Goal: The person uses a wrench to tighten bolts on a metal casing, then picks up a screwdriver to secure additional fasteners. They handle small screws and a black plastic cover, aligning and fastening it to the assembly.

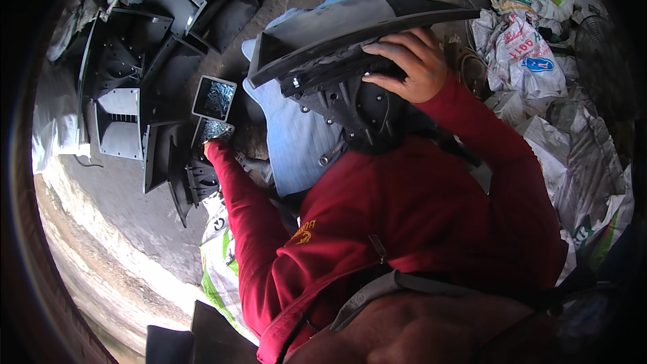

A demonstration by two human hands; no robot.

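Head view shows the right hand (pixel 404 64) laid over the back of a large dark plastic housing (pixel 350 47), fingers curled onto its ribbed rear and pressing it steady; the hand grips that rear part rather than hanging loose. The housing rests tilted on the person's lap over a pale blue cloth (pixel 290 141), its wide flared mouth turned to the left. The left hand (pixel 210 147) is stretched out to the person's left, at the edge of a small open box of screws (pixel 213 129); a second box of screws (pixel 215 98) sits just beyond it. Only the wrist end of that hand shows, so I cannot tell whether its fingers are pinched shut or spread. Judging from this, the step in hand looks like fetching a fastener while the housing is held firm, and the next move would call for a small, sure pinch and a carry back to the housing's rear. Beyond the boxes, more housings (pixel 128 74) of the same dark kind lie stacked on the concrete floor (pixel 128 195), and crumpled white sacks (pixel 532 61) pile up on the right. The red sleeve (pixel 249 216) covers much of the floor, and the picture's rim is dark and bent.
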